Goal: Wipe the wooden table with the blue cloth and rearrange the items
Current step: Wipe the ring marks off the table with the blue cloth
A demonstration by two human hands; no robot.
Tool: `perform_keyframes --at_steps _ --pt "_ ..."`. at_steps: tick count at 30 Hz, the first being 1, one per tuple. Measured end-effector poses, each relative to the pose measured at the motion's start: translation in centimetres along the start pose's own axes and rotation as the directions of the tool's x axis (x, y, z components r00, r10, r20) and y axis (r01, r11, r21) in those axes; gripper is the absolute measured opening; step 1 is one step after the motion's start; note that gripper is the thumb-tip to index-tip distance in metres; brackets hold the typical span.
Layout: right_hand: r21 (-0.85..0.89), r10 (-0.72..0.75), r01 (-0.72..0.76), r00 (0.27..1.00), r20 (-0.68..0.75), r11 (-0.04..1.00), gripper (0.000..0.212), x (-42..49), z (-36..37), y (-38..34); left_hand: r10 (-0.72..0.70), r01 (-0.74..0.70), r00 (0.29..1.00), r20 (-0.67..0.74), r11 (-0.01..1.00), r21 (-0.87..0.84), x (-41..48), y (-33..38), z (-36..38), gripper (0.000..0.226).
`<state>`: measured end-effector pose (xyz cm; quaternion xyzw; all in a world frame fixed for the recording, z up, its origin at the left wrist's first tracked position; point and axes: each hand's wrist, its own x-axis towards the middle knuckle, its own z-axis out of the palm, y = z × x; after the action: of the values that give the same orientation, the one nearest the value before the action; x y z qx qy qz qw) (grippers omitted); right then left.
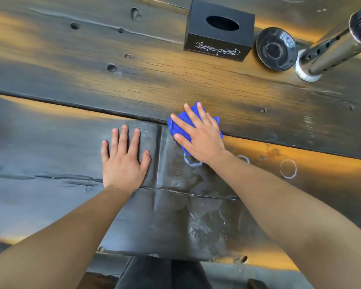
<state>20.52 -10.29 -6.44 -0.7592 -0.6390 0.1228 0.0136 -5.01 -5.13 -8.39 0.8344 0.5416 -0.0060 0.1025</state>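
Note:
A bunched blue cloth point(176, 127) lies on the dark wooden table point(92, 59), near the seam between two planks. My right hand point(198, 134) presses flat on top of it, fingers spread, covering most of it. My left hand point(123, 157) rests flat on the bare wood to the left of the cloth, fingers apart, holding nothing. A black tissue box point(219, 30) with a white ornament stands at the far side. A black dish point(276, 49) sits right of the box.
A shiny perforated metal tube point(329, 46) on a round base stands at the far right. White ring marks point(288, 168) and wet streaks point(198, 222) show on the wood near my right arm. The table's near edge point(154, 255) runs above my dark trousers.

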Motion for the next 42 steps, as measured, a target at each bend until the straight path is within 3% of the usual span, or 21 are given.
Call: perform_keyframes --at_steps 11,18,26,31,34,36,38,42 --pt "0.036 -0.089 0.092 0.992 -0.087 0.995 0.058 -11.5 3.5 -4.3 0.017 -0.018 0.999 -0.036 0.999 -0.040 -0.3 0.1 0.0 0.069" --pt "0.015 -0.096 0.101 0.974 -0.205 0.995 0.048 -19.8 5.6 -6.2 0.001 0.001 0.999 0.050 0.999 -0.044 0.1 0.5 -0.7 0.069" --pt "0.085 -0.117 0.138 0.969 -0.216 0.987 0.045 -28.1 6.7 -7.2 0.082 -0.076 0.996 0.024 0.981 -0.177 -6.8 7.1 0.4 0.060" --pt "0.409 0.034 -0.008 0.998 -0.055 0.912 0.037 -32.9 5.6 -6.4 0.108 -0.095 0.992 0.061 0.979 -0.179 -8.8 11.7 2.0 0.063" --pt "0.727 0.183 -0.173 0.981 0.067 0.664 0.042 -34.5 3.9 -4.9 0.100 -0.094 0.993 0.061 0.991 -0.094 -9.3 12.5 2.8 0.066" --pt "0.815 0.280 -0.205 0.958 0.055 0.541 0.049 -34.0 2.2 -3.1 0.098 -0.094 0.994 0.049 0.993 -0.074 -9.2 12.6 3.1 0.067" --pt "0.823 0.357 -0.195 0.934 -0.011 0.533 0.048 -32.0 0.6 -0.5 0.095 -0.091 0.994 0.046 0.993 -0.074 -9.1 12.6 3.2 0.067" --pt "0.721 0.411 -0.182 0.898 -0.154 0.669 0.040 -24.4 -1.6 5.5 0.090 -0.088 0.995 0.035 0.994 -0.066 -9.3 12.7 3.3 0.066"
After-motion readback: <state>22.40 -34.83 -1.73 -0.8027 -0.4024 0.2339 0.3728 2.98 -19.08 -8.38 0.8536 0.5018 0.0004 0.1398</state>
